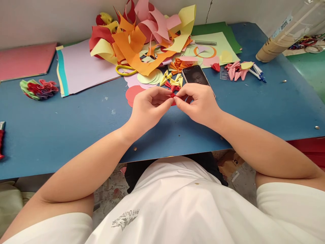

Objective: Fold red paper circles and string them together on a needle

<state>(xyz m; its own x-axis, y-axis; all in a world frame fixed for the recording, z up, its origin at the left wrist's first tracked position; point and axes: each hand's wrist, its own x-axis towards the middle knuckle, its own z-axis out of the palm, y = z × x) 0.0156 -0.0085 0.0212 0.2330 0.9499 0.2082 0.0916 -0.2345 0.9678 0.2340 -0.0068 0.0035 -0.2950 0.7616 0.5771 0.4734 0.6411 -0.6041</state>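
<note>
Between the fingertips of both hands is a small folded piece of red paper [173,95]. My left hand [149,105] pinches it from the left, and my right hand [199,101] pinches it from the right. Just beyond the fingers lie folded yellow and red paper cones [175,80]. Red paper circles [130,95] sit by my left hand, with pale green circles [149,77] farther back. A phone [195,75] lies partly beneath my right hand. Most of the red piece is hidden by the fingers.
Paper offcuts [142,40] heap at the back, with yellow-handled scissors [126,70] beside them. Paper sheets [88,67] lie left of the heap, near a rolled-paper flower piece [39,89]. A tilted-looking plastic cup [275,44], pink cones [237,71] and pens [257,73] are at right.
</note>
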